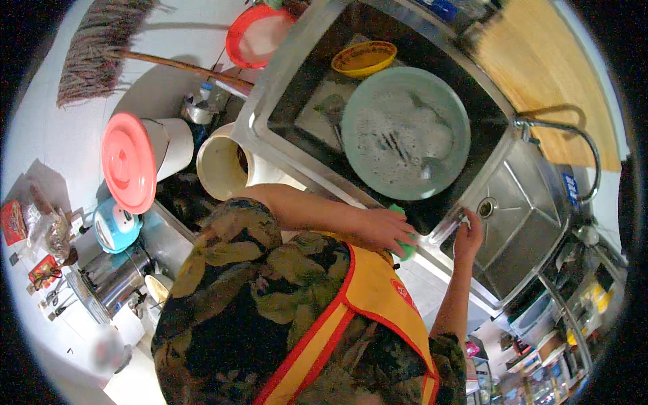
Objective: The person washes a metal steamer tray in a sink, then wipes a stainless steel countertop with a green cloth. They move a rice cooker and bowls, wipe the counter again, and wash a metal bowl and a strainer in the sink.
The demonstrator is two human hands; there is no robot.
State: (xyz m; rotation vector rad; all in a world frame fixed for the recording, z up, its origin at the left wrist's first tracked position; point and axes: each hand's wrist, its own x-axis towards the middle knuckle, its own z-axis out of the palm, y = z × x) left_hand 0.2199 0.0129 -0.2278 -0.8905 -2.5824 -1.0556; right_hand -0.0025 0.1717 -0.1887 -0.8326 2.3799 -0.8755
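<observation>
My left hand (pixel 387 230) grips a green scrubbing pad (pixel 409 248) at the front rim of the stainless steel sink (pixel 324 185). Over the divider between the two basins is my right hand (pixel 468 238), its fingertips drawn near each other; a small pale spot shows there, too blurred to name. A large pale green basin (pixel 354 167) of sudsy water sits in the left sink basin. Dark, slender shapes show in the suds. Behind it, a yellow bowl (pixel 362 59) with a patterned rim leans at a tilt.
A chrome faucet (pixel 562 129) arches over the right basin with its drain (pixel 487 207). A wooden board (pixel 547 86) lies beyond. To the left stand a white bucket with a pink lid (pixel 129 162), an open cream container (pixel 220 167), a red basin (pixel 258 38) and a mop (pixel 101 50).
</observation>
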